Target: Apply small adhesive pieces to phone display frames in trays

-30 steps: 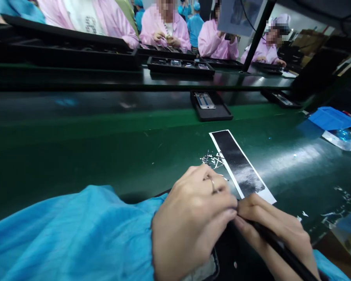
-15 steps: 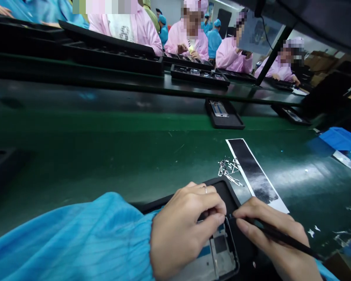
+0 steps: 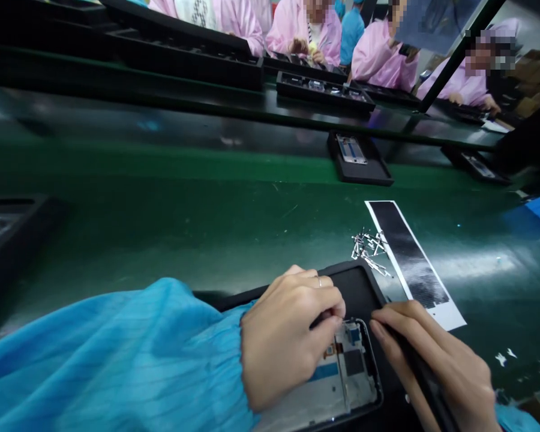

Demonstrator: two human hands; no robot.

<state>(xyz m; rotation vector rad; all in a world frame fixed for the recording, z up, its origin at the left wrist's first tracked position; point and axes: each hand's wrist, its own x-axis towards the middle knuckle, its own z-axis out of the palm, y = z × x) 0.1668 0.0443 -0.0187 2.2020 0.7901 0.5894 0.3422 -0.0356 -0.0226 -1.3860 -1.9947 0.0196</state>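
Observation:
A phone frame (image 3: 355,384), silver with blue and dark patches, lies in a black tray (image 3: 353,285) at the bottom centre. My left hand (image 3: 292,330) rests over it, thumb and index finger pinched at the frame's top edge; anything between the fingertips is hidden. To the right, my right hand (image 3: 436,360) is closed around a dark, slim tool (image 3: 425,381), its fingertips just beyond the frame's corner. Beyond the tray lies a heap of small white and black strips (image 3: 369,249), beside a white sheet with a black panel (image 3: 407,258).
A black tray with another phone frame (image 3: 351,150) sits farther back, and a dark tray (image 3: 9,240) stands at the left edge. White scraps (image 3: 501,359) lie at right. People in pink (image 3: 238,24) work across the green table (image 3: 162,210).
The view has shifted, moving the scene mostly right and slightly up. My right fingertips have drawn a little away from the frame, and the tool is held more steeply.

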